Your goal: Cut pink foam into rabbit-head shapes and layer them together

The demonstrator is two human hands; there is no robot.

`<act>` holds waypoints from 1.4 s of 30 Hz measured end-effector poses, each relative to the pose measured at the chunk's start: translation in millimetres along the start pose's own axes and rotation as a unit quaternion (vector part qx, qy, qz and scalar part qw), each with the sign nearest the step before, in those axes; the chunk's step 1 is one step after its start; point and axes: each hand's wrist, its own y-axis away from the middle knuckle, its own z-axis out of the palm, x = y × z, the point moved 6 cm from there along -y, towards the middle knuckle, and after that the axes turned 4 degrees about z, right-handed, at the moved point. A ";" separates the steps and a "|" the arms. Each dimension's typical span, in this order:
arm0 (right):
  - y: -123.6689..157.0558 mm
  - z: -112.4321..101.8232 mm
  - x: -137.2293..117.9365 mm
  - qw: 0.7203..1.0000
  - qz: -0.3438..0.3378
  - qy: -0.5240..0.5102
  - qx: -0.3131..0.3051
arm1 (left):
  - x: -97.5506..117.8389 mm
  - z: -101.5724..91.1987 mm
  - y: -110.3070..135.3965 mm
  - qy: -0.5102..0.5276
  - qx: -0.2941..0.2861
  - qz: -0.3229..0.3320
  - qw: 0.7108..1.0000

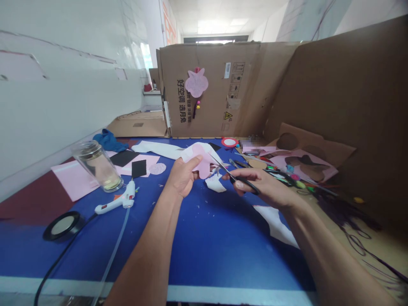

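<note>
My left hand (185,176) pinches a pink paper shape (203,158) with rounded lobes, thumb on top, above the middle of the table. White paper shows behind the pink piece at its upper edge. In my right hand (255,182) is a pair of scissors (239,180) with black handles, fingers wrapped round the loops. Its blades point up and left, at the right edge of the pink paper; how far apart they are is hard to tell. Below the blades a white paper scrap (216,183) lies on the blue table (204,246).
At left are a glass jar (98,165), a white glue gun (117,201) with its cord and a black tape roll (63,226). Pink sheets (76,180) lie behind. A cardboard wall (248,89) carries a pink flower-shaped hanging (196,83). Craft bits and cords (347,212) crowd the right.
</note>
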 end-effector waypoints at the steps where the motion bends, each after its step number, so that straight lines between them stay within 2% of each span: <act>1: -0.1 0.1 -0.3 1.000 0.002 0.002 0.001 | -0.3 -0.3 0.0 0.000 0.002 0.000 1.000; 16: -0.4 -1.9 9.9 1.000 0.000 -0.001 -0.002 | -1.9 0.3 0.3 0.004 -0.008 0.000 1.000; 42: -0.3 -1.0 5.2 1.000 0.011 -0.003 0.024 | 0.1 0.0 2.2 0.003 0.001 -0.005 1.000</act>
